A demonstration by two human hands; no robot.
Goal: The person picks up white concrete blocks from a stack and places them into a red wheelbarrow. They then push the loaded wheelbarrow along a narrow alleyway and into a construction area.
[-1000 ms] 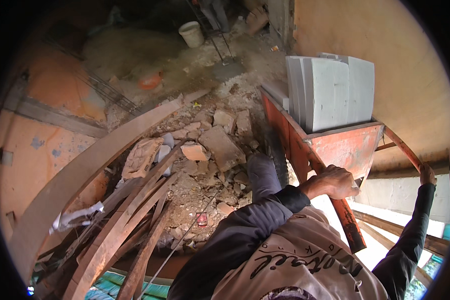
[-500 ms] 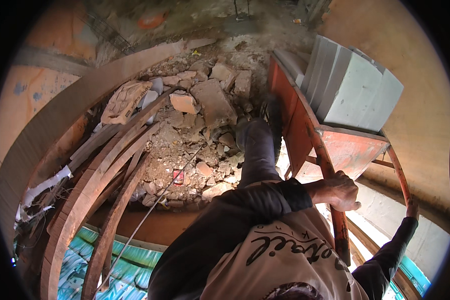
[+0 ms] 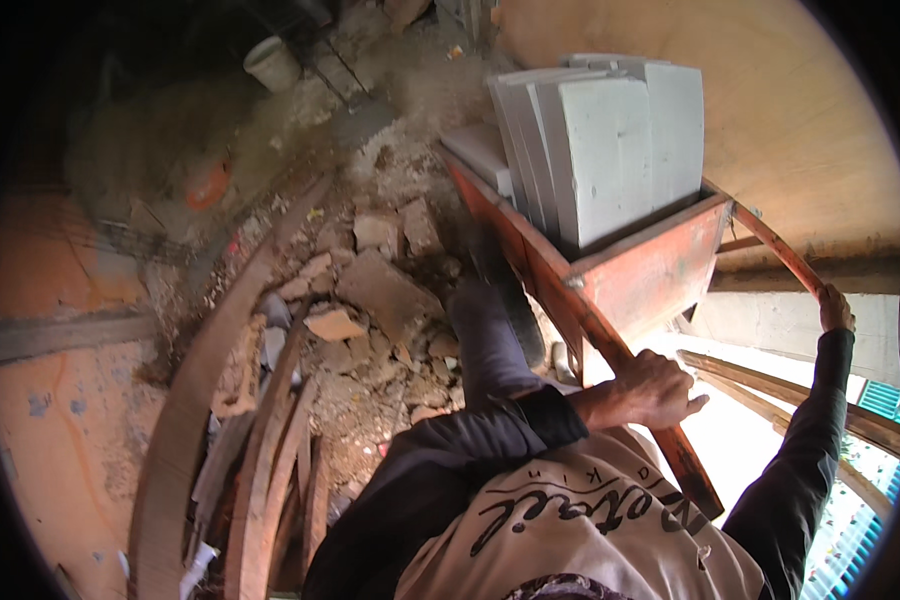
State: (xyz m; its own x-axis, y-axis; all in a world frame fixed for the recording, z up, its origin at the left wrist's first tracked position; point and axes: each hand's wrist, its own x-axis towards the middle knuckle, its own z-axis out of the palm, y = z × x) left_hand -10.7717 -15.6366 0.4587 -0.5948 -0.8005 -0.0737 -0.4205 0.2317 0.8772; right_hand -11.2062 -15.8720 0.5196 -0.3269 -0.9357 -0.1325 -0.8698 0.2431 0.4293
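Observation:
My left hand (image 3: pixel 652 388) is closed around the left handle (image 3: pixel 692 472) of a worn orange-red wheelbarrow (image 3: pixel 660 272). On its other handle (image 3: pixel 765 235), farther to the right, my right hand (image 3: pixel 836 308) is wrapped near the end. Several pale grey blocks (image 3: pixel 610 155) stand upright and close together in the tray, their tops rising above its rim. Another block (image 3: pixel 477 155) lies flatter at the tray's front. The wheel (image 3: pixel 505 285) shows partly, dark and shadowed, beside my leg.
Broken concrete rubble (image 3: pixel 390 290) covers the ground at the left. Long curved wooden planks (image 3: pixel 185 430) lean beyond it. An orange wall (image 3: pixel 770 110) runs close along the wheelbarrow's right side. Farther ahead are a whitish bucket (image 3: pixel 272 64) and a shovel (image 3: pixel 363 118).
The view has swung to the right, and the wheelbarrow with its blocks now sits higher and farther left in it. The bucket has come into view. Both hands keep their hold.

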